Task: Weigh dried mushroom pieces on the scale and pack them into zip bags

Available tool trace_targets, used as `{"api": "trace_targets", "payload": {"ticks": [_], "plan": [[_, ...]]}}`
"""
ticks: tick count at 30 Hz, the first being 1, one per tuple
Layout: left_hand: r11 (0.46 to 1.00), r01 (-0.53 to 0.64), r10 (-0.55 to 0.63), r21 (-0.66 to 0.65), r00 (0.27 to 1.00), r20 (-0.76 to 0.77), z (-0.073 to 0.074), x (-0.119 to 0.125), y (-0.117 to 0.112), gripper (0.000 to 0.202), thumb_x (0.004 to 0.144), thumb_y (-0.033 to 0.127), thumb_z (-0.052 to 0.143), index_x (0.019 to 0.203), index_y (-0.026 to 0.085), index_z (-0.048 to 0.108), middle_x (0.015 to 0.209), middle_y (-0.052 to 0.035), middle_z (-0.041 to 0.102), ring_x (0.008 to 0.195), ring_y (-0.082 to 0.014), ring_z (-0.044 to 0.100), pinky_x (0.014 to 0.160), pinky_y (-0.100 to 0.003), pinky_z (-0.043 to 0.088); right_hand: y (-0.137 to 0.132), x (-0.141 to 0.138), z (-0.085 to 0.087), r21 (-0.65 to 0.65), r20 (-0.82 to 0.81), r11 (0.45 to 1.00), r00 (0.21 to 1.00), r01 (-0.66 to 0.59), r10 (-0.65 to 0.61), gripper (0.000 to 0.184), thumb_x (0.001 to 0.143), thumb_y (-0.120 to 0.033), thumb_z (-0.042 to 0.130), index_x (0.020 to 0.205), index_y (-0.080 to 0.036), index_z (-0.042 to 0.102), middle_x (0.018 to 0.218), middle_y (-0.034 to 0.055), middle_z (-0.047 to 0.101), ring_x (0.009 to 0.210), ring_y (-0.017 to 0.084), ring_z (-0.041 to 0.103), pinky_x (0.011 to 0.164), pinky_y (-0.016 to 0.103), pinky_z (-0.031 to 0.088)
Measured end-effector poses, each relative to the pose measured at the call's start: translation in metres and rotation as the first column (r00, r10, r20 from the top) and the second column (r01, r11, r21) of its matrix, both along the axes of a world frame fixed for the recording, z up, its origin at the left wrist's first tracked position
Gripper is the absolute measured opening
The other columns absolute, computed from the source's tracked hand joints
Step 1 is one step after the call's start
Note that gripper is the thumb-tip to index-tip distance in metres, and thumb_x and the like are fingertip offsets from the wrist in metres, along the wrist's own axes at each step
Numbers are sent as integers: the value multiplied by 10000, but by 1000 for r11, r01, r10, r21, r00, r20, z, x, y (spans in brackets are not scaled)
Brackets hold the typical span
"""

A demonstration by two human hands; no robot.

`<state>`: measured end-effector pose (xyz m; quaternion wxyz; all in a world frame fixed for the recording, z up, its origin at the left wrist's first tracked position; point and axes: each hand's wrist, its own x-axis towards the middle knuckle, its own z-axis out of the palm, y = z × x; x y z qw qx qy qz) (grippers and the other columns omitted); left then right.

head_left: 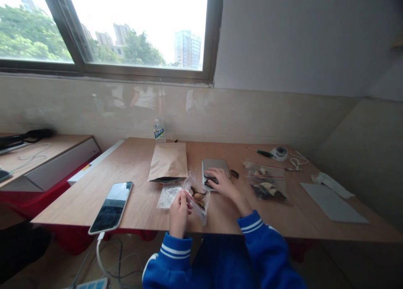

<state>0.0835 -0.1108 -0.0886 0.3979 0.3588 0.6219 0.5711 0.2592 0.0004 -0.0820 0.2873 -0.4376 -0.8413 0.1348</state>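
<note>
My left hand (pixel 179 211) is closed on the edge of a clear zip bag (pixel 203 215) with a red seal line. Inside the bag lie brown, dried-looking pieces (pixel 198 195) whose kind I cannot make out. My right hand (pixel 222 182) reaches over a small flat scale (pixel 215 165), its fingers apart just above the plate. A dark piece (pixel 210 182) shows beneath those fingers; whether they touch it is unclear. Next to the scale's right edge is a small dark brown object (pixel 234 173). Another clear plastic bag (pixel 168 196) lies flat left of my left hand.
Behind my left hand lies a brown paper pouch (pixel 168 161), with a bottle (pixel 159 131) behind it. A phone (pixel 111 207) with a cable is at left. Zip bags of dried pieces (pixel 267 190), a screwdriver (pixel 264 153), a round white device (pixel 280 153) and a white sheet (pixel 333 203) are at right.
</note>
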Motion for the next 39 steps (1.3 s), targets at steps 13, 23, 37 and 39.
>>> {"api": "trace_targets", "payload": {"ticks": [13, 23, 37, 39], "plan": [[999, 53, -53, -1, 998, 29, 0, -1, 0, 639, 678, 777, 418, 705, 159, 577, 620, -52, 613, 532, -165, 573, 435, -268, 472, -38, 1, 54, -30, -738, 852, 564, 522, -371, 347, 870, -445, 498, 984, -161, 664, 913, 85, 688, 743, 182, 607, 682, 303, 465], [1000, 28, -28, -6, 1000, 4, 12, 1, -4, 645, 630, 805, 416, 646, 171, 532, 542, -10, 532, 500, -155, 543, 407, -258, 446, -75, -6, 66, -109, -616, 969, 750, 221, -241, 418, 934, -462, 343, 954, -199, 668, 886, 60, 673, 821, 181, 608, 778, 303, 469], [985, 136, -132, 105, 990, -42, 18, 7, -14, 463, 764, 637, 473, 769, 182, 556, 620, 3, 541, 535, -139, 551, 447, -237, 458, -121, -22, 10, -463, -601, 884, 756, -65, -259, 547, 814, -399, 590, 1310, -237, 428, 1195, 94, 632, 1132, 230, 579, 966, 425, 449], [964, 159, -117, 212, 973, -199, 32, 10, -22, 386, 812, 552, 485, 757, 185, 590, 716, -25, 560, 645, -153, 570, 571, -263, 492, -123, -16, 18, -464, -653, 883, 700, -71, -287, 483, 807, -419, 599, 1235, -226, 485, 1121, 94, 670, 1055, 232, 626, 915, 411, 488]]}}
